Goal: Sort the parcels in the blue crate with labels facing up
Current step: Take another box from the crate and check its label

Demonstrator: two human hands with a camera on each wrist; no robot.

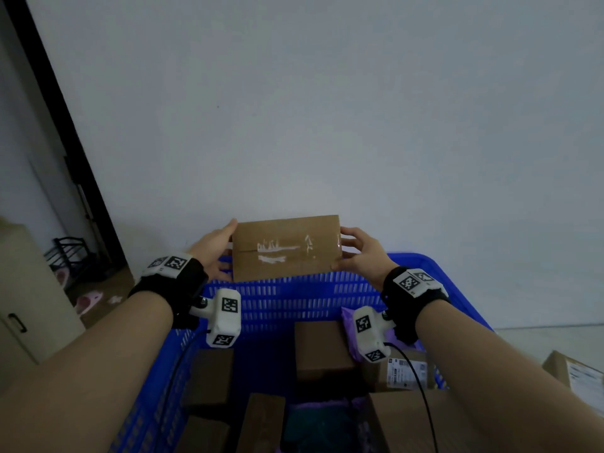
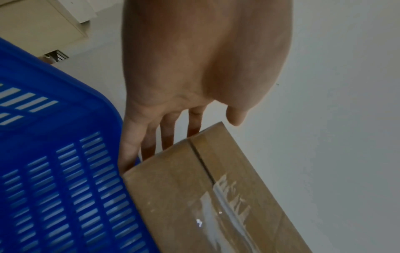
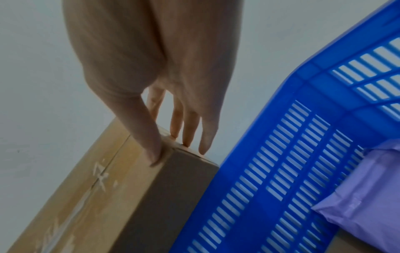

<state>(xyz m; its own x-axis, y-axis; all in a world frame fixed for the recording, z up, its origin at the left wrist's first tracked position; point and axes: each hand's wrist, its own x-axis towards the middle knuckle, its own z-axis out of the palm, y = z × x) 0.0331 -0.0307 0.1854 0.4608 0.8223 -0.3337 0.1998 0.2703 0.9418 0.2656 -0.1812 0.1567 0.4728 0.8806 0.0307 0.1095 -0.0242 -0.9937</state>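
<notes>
Both hands hold a brown cardboard box above the far rim of the blue crate. The face turned to me shows clear tape and white residue along its seam, with no label visible. My left hand lies with straight fingers against the box's left end, thumb near the top corner. My right hand pinches the right end, thumb on the taped face and fingers on the end. Inside the crate lie several brown boxes and a purple mailer bag.
One box in the crate shows a white label facing up. Another labelled box sits outside the crate at the right. A beige cabinet and a black rack stand at the left. A plain wall rises close behind the crate.
</notes>
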